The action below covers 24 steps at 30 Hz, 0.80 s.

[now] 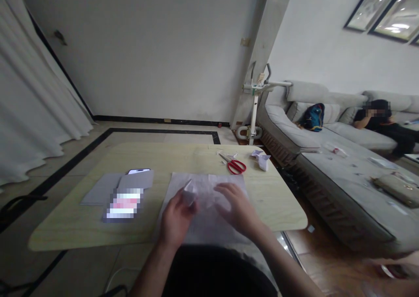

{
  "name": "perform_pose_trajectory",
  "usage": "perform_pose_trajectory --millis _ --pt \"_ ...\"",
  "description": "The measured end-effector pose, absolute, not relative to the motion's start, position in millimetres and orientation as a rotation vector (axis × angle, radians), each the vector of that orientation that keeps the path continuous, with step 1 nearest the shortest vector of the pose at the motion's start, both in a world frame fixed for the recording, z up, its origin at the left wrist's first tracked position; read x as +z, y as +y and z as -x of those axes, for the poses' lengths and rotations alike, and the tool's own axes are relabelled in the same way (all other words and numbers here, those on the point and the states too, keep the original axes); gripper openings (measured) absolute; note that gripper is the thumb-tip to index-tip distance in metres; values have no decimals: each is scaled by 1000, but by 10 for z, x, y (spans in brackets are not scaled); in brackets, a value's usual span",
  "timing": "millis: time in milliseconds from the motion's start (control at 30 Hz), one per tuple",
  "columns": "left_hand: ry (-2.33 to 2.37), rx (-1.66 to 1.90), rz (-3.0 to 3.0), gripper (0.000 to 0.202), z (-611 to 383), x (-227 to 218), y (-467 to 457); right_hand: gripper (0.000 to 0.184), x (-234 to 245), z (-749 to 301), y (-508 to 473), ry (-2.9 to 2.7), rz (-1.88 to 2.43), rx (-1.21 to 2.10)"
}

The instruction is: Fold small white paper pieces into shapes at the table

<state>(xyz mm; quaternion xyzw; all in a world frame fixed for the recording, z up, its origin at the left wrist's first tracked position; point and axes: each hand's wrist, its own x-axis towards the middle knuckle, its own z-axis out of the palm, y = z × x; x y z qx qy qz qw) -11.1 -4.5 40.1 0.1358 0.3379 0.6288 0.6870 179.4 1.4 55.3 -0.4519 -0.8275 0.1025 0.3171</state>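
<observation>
My left hand (176, 216) is closed around a small piece of folded white paper (190, 192), raised a little above the table. To its right, my right hand (234, 205) has its fingers apart and holds nothing; it hovers over or rests on a large white sheet (209, 231), and I cannot tell which. That sheet lies flat in front of me, partly covered by both hands. Beyond it lie red-handled scissors (235, 166) with small paper scraps by the blades. Folded paper pieces (261, 159) sit near the far right corner.
The light wooden table (271, 209) has rounded corners. On its left lie a lit phone (124, 204), white paper sheets (101, 188) and another phone partly under paper. A grey sofa (347, 179) stands at right, with a backpack (314, 117) and a seated person (376, 122).
</observation>
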Motion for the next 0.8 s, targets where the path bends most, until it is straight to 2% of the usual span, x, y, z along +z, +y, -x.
perform_pose_trajectory --millis 333,600,800 --pt "585 1365 -348 46 117 360 -117 32 371 -1749 110 -2407 1141 259" --pt "696 1392 -420 42 81 347 -131 39 422 -1745 79 -2221 1168 344" --pt "783 1383 -542 40 -7 387 -164 24 674 -1610 -67 -1860 1066 605"
